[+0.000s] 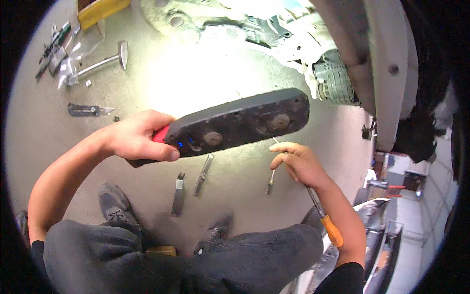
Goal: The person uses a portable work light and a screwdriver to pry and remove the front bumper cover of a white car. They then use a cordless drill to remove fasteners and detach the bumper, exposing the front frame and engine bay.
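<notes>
A black and red work light [240, 122] lies across the middle, its dark back toward me and small blue lights near the grip. My left hand [142, 137] is closed round its red grip end. Bright light falls on the floor beyond it. My right hand [296, 164] is closed on the thin metal shaft of a screwdriver-like tool, whose orange handle [332, 231] rests along my forearm. The shaft's far end shows just under the lamp; its tip is hard to make out. Below my right fingers, a slim metal tool [269, 185] appears on the floor.
Two metal strips [177, 196] lie before my shoes. At left are a folding utility knife [90, 110], a hammer [107, 64] and a clear plastic bag [73, 66]. Vehicle parts [289, 34] fill the upper right, beside a large pale panel [389, 73].
</notes>
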Demonstrator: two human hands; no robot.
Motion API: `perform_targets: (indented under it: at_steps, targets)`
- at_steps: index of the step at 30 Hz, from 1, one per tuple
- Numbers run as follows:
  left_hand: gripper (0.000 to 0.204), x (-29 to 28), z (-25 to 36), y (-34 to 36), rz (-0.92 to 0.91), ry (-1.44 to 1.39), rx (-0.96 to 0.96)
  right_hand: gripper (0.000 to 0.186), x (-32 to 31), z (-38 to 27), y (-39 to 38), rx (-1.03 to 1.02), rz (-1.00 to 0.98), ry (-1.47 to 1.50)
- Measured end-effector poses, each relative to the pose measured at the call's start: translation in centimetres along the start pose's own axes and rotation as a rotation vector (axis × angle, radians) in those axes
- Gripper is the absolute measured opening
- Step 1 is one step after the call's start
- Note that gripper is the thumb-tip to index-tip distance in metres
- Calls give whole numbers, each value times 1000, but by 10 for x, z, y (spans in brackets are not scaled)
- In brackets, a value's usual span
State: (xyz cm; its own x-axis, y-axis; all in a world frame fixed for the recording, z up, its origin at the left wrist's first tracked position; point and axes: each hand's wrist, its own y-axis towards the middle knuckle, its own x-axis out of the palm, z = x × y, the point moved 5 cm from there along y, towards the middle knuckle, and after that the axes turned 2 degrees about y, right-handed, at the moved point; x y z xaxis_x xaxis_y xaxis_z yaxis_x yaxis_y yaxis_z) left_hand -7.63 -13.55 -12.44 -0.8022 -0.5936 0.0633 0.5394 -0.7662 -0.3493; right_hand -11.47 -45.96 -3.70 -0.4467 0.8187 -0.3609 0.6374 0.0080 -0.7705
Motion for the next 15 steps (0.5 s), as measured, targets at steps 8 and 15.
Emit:
perform_targets:
  at_steps: [8,15]
  targets:
    - [37,-17,-37,12,52,132,247,55,42,-29,-21,63,252,53]
    - [33,-17,-31,24,-75,89,338,51,53,-36,-47,166,547,228]
